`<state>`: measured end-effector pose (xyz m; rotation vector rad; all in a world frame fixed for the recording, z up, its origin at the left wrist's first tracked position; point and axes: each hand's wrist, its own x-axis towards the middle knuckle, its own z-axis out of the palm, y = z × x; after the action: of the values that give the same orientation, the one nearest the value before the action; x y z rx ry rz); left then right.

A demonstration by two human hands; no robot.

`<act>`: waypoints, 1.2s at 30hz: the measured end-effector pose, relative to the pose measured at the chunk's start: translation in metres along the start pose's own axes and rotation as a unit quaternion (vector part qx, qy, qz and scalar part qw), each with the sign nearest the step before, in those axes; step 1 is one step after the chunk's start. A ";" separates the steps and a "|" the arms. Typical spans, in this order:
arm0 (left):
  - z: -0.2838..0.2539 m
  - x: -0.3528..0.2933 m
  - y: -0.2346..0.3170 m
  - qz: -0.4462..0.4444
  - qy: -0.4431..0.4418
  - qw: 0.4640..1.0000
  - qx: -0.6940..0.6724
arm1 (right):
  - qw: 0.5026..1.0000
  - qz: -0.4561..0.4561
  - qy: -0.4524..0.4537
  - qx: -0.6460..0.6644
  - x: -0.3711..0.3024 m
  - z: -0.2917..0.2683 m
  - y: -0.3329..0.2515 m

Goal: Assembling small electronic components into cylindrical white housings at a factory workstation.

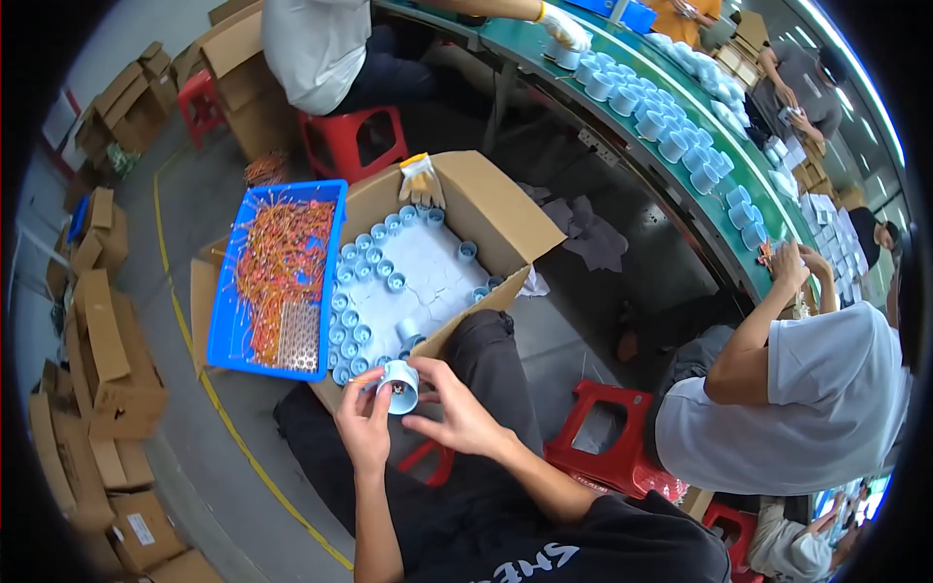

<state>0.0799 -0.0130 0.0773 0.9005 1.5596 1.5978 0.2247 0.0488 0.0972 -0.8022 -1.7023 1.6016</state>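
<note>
Black shirt (637,541): yours, white lettering (536,564).
Left hand (364,426): grips your light-blue cup (406,393).
Right hand (463,412): touches it, grip unclear.
Carton (155,551): white label (141,528).

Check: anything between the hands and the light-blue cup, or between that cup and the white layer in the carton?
Nothing visible between the left hand or right hand and the light-blue cup: both are at it. Toward the white layer in the carton, similar cups sit in between, near the close end.

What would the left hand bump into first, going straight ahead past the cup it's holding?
Past the held cup, the left hand would probably meet the pale-blue cups inside the cardboard box; depth is unclear.
</note>
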 end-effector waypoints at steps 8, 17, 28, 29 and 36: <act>0.071 0.034 0.024 0.027 0.021 0.999 -0.040 | 0.912 -0.163 0.234 -0.294 0.060 -0.073 0.013; 0.000 0.015 -0.091 -0.099 -0.115 0.964 0.220 | 0.700 -0.228 0.480 -0.477 0.305 -0.379 -0.051; -0.034 0.002 -0.134 -0.243 -0.025 0.950 0.195 | 0.732 0.007 0.397 -0.554 0.492 -0.477 -0.028; -0.033 0.005 -0.134 -0.250 -0.026 0.948 0.193 | 0.705 0.017 0.430 -0.563 0.500 -0.483 -0.021; -0.031 0.011 -0.133 -0.287 -0.028 0.942 0.171 | 0.528 -0.134 0.459 -0.702 0.524 -0.469 -0.013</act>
<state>0.0502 -0.0175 -0.0564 0.5720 1.8739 0.9001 0.2889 0.7469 0.1543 -1.5268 -1.7267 -0.8284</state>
